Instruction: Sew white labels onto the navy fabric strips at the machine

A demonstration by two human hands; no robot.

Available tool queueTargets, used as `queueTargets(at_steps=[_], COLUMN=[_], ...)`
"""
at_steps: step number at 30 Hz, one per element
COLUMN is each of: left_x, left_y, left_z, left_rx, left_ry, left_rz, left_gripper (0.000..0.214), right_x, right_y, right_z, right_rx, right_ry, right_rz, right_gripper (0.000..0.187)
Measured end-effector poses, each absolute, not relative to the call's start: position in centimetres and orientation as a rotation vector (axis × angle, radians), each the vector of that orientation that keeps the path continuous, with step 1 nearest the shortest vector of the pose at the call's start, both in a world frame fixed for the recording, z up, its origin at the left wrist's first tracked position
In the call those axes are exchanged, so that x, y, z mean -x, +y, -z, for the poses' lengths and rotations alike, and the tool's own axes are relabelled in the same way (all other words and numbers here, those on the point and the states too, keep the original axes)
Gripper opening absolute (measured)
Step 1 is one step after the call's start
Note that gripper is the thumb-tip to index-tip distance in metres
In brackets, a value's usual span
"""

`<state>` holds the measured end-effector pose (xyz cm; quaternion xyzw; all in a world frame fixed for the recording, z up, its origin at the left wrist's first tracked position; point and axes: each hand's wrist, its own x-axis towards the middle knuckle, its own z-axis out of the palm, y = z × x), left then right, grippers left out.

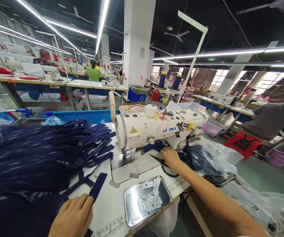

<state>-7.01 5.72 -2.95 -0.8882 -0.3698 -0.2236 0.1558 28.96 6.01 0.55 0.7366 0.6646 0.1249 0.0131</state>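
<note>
My left hand (73, 214) is at the table's front left, its fingers closed over the end of a navy fabric strip (99, 187). Beside it spreads a large heap of navy fabric pieces (31, 154). Under the arm of a white sewing machine (147, 128) my right hand (171, 158) reaches in with bent fingers. Its fingertips are by a navy fabric piece (154, 146); what they grip is hidden. Dark scissors (158, 159) lie partly beneath this hand, blades pointing left. A metal tray (130, 205) with several small printed labels (150, 201) stands between my hands.
Clear plastic bags (221, 154) with navy fabric crowd the table's right side. Two navy thread cones (162, 80) stand behind the machine. A person in grey (267, 120) sits at the right near a red stool (242, 144). More sewing tables (90, 85) stand behind.
</note>
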Motion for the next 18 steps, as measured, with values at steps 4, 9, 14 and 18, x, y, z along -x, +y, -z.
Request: queueTargets(at_steps=[4, 9, 14, 18], left_x=[6.4, 6.3, 7.0, 7.3], left_y=[4.7, 3.6, 4.0, 3.5], left_z=[1.3, 0.2, -0.3, -0.5], left_rx=[2.425, 2.583, 2.477, 2.309], left_ry=[-1.165, -2.006, -2.442, -2.477], left_rz=[0.889, 1.498, 2.379, 2.62], left_gripper=[0.021, 0.014, 0.028, 0.027], right_x=[-29.3, -29.7, -26.3, -19.8], right_y=[6.5, 5.0, 2.4, 1.0], right_z=[0.2, 1.5, 2.0, 0.7], right_rx=[-2.203, -2.174, -1.989, -1.596], right_ry=[2.103, 2.228, 2.896, 3.373], right_rz=[-0.447, -0.665, -0.784, -0.336], right_gripper=[0.027, 0.026, 0.026, 0.036])
